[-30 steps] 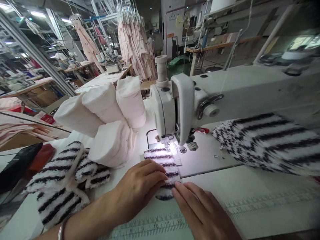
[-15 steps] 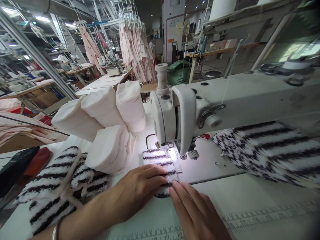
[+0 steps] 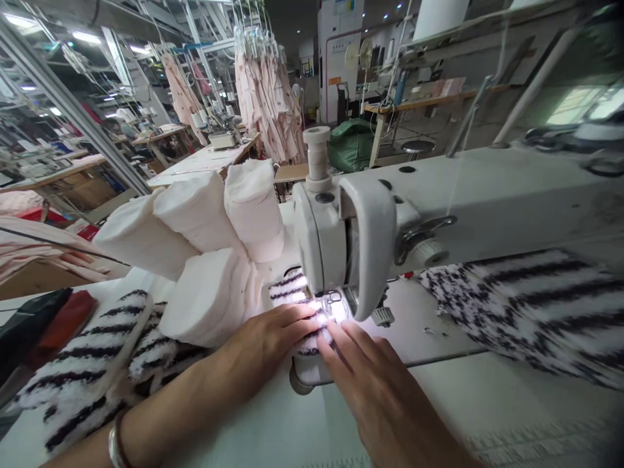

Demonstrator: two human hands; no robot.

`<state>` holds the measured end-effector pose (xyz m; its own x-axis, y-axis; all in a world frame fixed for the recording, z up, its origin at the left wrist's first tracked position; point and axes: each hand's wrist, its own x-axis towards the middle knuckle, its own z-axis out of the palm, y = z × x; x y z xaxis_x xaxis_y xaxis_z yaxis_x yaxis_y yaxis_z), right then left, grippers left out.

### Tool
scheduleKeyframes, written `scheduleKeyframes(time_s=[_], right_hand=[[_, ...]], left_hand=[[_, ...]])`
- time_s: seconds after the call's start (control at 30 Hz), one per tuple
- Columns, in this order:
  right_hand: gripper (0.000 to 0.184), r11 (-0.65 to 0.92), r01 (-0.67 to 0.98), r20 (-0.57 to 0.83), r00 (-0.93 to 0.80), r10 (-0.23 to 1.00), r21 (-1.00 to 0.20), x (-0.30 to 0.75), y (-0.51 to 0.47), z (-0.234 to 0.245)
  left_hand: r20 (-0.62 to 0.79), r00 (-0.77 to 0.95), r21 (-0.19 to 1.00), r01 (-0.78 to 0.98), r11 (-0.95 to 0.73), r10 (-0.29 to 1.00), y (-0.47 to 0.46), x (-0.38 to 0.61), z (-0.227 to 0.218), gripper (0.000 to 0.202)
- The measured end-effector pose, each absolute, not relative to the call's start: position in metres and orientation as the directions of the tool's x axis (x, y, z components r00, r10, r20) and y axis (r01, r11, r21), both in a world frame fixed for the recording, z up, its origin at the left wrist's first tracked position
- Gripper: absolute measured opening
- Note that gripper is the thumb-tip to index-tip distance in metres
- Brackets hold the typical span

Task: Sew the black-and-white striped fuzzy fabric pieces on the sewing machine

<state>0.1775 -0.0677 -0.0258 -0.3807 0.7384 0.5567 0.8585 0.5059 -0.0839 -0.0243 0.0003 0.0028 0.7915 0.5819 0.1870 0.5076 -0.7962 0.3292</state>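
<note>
The left hand point(image 3: 266, 344) reaches in palm down, its fingers stretched over the striped cloth point(image 3: 287, 289) — laid loosely on top, the grip unclosed. The right hand point(image 3: 373, 377) slants up from the lower right, fingers extended and relaxed, tips at the cloth's near right edge. Both hands' fingertips nearly meet — the cloth lies beneath the lit head of the sewing machine point(image 3: 368, 240).

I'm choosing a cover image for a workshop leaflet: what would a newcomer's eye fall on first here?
Probably the white sewing machine, brightly lit beneath its head, where the left hand and right hand rest on a striped fluffy piece. Next might come the thick white fabric stacks left of the machine and the striped pile at the right. Behind, pale pink garments hang in a row.
</note>
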Motion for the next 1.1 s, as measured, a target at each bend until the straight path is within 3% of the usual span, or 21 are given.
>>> scheduleKeyframes(time_s=[0.23, 0.37, 0.6, 0.73, 0.83, 1.0, 1.1], right_hand=[[0.047, 0.513, 0.832, 0.432, -0.391, 0.812, -0.21, 0.188, -0.051, -0.026], [0.035, 0.474, 0.869, 0.466, -0.363, 0.806, -0.142, 0.195, -0.038, -0.023], [0.05, 0.517, 0.856, 0.537, -0.426, 0.728, -0.022, 0.183, -0.056, -0.023], [0.053, 0.472, 0.88, 0.541, -0.373, 0.754, -0.051, 0.162, -0.074, -0.029], [0.052, 0.443, 0.895, 0.52, -0.351, 0.779, -0.06, 0.158, -0.078, -0.032], [0.058, 0.464, 0.881, 0.525, -0.351, 0.775, -0.096, 0.173, -0.077, -0.04], [0.056, 0.495, 0.864, 0.459, -0.404, 0.791, -0.094, 0.185, -0.071, -0.041]], left_hand=[[0.223, 0.761, 0.212, 0.573, -0.792, 0.61, 0.0, -0.014, 0.003, 0.024], [0.242, 0.739, 0.135, 0.616, -0.776, 0.629, -0.002, -0.007, 0.006, 0.016], [0.284, 0.746, 0.134, 0.591, -0.796, 0.602, 0.005, -0.005, 0.005, 0.01], [0.238, 0.82, 0.208, 0.481, -0.852, 0.521, 0.014, -0.01, 0.009, 0.024], [0.243, 0.811, 0.22, 0.488, -0.844, 0.532, 0.014, -0.014, 0.007, 0.031], [0.26, 0.768, 0.178, 0.557, -0.811, 0.585, 0.004, -0.013, 0.003, 0.025], [0.245, 0.741, 0.136, 0.613, -0.779, 0.626, -0.003, -0.009, 0.003, 0.017]])
